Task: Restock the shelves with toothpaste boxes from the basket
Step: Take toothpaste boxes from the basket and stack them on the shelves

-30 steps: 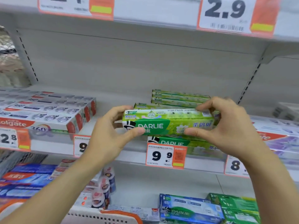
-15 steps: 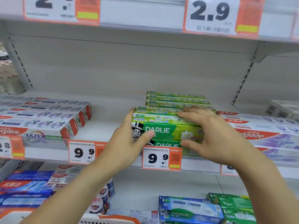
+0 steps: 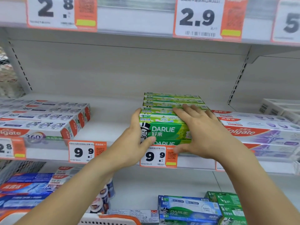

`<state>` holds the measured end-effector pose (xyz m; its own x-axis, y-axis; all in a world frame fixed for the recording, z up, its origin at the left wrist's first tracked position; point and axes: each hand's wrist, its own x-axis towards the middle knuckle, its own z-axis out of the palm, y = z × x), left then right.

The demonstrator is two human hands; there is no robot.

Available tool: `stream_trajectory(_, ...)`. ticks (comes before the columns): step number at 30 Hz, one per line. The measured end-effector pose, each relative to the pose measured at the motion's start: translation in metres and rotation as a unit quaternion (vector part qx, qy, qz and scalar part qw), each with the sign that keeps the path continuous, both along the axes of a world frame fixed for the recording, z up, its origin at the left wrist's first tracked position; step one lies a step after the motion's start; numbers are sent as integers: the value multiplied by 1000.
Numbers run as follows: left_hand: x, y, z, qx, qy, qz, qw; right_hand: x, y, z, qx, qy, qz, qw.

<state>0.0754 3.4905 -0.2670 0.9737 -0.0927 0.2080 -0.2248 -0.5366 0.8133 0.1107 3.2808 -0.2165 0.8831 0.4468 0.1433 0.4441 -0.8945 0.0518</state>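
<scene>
While both hands close in on it, the green Darlie toothpaste box (image 3: 164, 129) sits at the front of the middle shelf (image 3: 112, 125), on top of another Darlie box whose name peeks out just beneath. The left hand (image 3: 134, 143) cups its left end, fingers up along the side and thumb pressed on the front face, so that grip has hold of the box. The right hand (image 3: 206, 133) lies flat over the right part, fingers nearly straight across the top and thumb low by the front edge; its grip is spread wide, pressing rather than clasping. Behind the hands, more green Darlie boxes (image 3: 172, 99) run back in a row. Left of the left hand, white Colgate 360 boxes (image 3: 47, 117) are stacked; right of the right hand lie purple-marked Colgate boxes (image 3: 263, 132). Under the grip hangs a 9.9 price tag (image 3: 158, 156) on the shelf lip. Above, an upper shelf edge carries a 2.9 tag (image 3: 201, 18). Below, blue and green boxes (image 3: 191, 208) fill the lower shelf, and a white basket rim with orange trim (image 3: 116, 219) shows nearest me.
</scene>
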Motion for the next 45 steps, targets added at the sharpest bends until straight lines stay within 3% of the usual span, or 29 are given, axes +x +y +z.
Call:
stream_trajectory(8,6,6,9,11,41,10,999,1,1,-1,-3,-20,-12,1000)
stream_trajectory(12,16,10,9,14,52,-31,998,0,1,-5,-12,-33,-15,999)
stream_trajectory(21,14,6,5,48,12,10,999,-1,0,-9,3,-41,-18,999)
stream_trajectory(34,14,12,6,52,32,-45,997,-2,6,-5,0,-12,-32,999)
stream_trajectory(41,4,11,1,95,-43,11,994,-1,2,-6,7,-17,-9,1000)
stream_trajectory(45,-17,17,-2,114,-113,80,984,-11,9,-4,133,-80,43,987)
